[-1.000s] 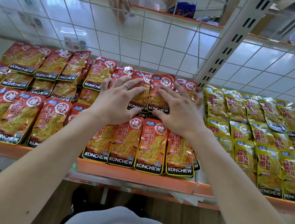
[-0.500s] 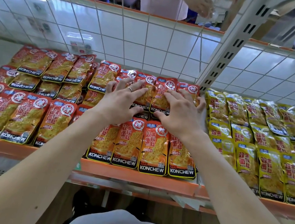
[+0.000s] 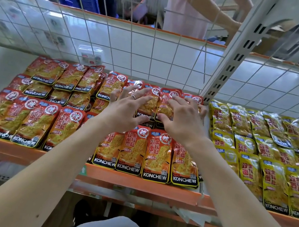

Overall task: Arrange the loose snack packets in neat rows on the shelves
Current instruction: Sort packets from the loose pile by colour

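Reaching slightly deeper than a moment ago, the left hand and right hand rest side by side on the back-row red packets of the shelf, each grip spread and pinching nothing, suggesting that row is being squared up.

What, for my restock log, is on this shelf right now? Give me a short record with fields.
left hand: fingers spread, resting on the back-row red packets
right hand: fingers spread on the same row, beside the left hand
red packets: overlapping rows across the shelf's left and middle
yellow packets: rows on the right, past the upright post
shelf: orange front lip
wire grid: behind the packets
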Available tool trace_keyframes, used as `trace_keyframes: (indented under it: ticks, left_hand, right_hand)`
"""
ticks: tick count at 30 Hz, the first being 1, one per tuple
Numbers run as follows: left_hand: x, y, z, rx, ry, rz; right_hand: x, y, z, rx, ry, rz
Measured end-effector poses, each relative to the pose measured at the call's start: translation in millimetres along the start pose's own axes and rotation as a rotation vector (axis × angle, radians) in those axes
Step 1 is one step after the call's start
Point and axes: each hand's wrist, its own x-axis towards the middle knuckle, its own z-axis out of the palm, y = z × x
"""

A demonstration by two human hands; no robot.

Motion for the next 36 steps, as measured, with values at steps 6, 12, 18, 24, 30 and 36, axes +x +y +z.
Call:
trace_keyframes:
  ticks: [6, 12, 18, 24, 30, 36]
  left_hand:
    - [-34.3, -12.4, -18.5, -0.013, 0.148, -0.105]
    - [-94.1, -45.4, -39.2, 0.046, 0.218, -0.312]
    - [-157.7, -88.1, -55.5, 0.059, 0.272, -0.507]
    - [-196.1, -132.1, -69.3, 0.056, 0.271, -0.594]
    - [-219.3, -191.3, -83.0, 0.054, 0.258, -0.565]
    - [-257.2, -279.3, -93.4, 0.007, 0.277, -0.574]
  right_hand:
    - [3.3, -27.6, -4.6, 0.102, 0.019, -0.134]
    - [6.2, -82.0, 0.0, 0.18, -0.049, -0.306]
    - [2.4, -151.8, 10.3, 0.201, -0.142, -0.483]
    - [-3.5, -211.8, 18.7, 0.179, -0.125, -0.55]
    - [-3.1, -278.7, 32.0, 0.162, -0.113, -0.523]
    - [2.6, -360.3, 56.0, 0.133, -0.152, -0.504]
